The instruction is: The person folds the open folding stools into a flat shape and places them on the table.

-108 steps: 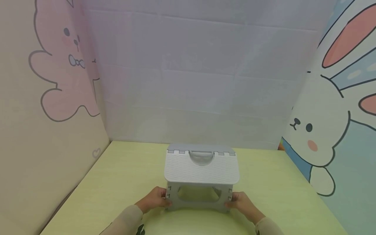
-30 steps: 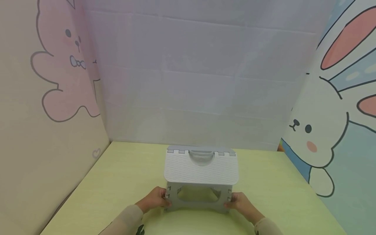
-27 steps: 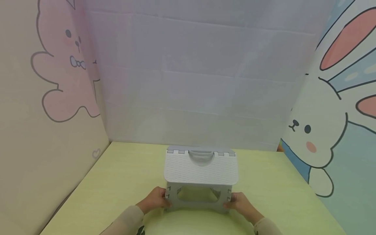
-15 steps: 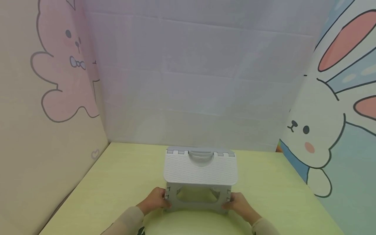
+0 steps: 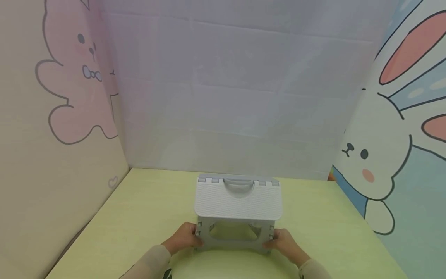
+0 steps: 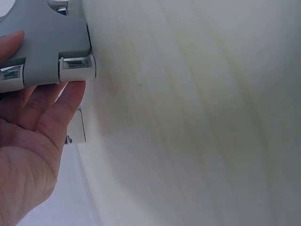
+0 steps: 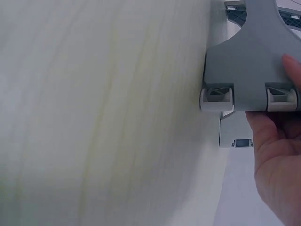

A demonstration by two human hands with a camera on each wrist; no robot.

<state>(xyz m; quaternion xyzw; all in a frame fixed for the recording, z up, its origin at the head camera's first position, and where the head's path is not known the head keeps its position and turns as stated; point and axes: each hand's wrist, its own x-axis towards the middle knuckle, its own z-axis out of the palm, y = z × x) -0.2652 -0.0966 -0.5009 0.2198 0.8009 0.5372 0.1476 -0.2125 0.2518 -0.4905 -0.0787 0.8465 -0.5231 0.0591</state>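
A folding step stool [image 5: 238, 203] stands unfolded on the yellow table, its white textured top towards me and its grey leg panel below. A grey carry handle [image 5: 238, 185] is set into the top. My left hand [image 5: 182, 237] grips the left edge of the leg panel, thumb on the front face and fingers behind the edge. On the opposite edge my right hand [image 5: 286, 244] holds the panel the same way. Both wrist views show the hinged grey leg [image 6: 51, 42] between thumb and fingers. The fingertips behind the panel are partly hidden.
The pale yellow table [image 5: 153, 197] extends around the stool. A light plain sheet [image 5: 223, 97] closes off the back. A pink cartoon figure [image 5: 76, 77] decorates the left wall, and a white rabbit [image 5: 379, 155] covers the right wall.
Both hands keep their hold on the stool's leg edges. The stool stays in place; only slight shifts of the camera view show.
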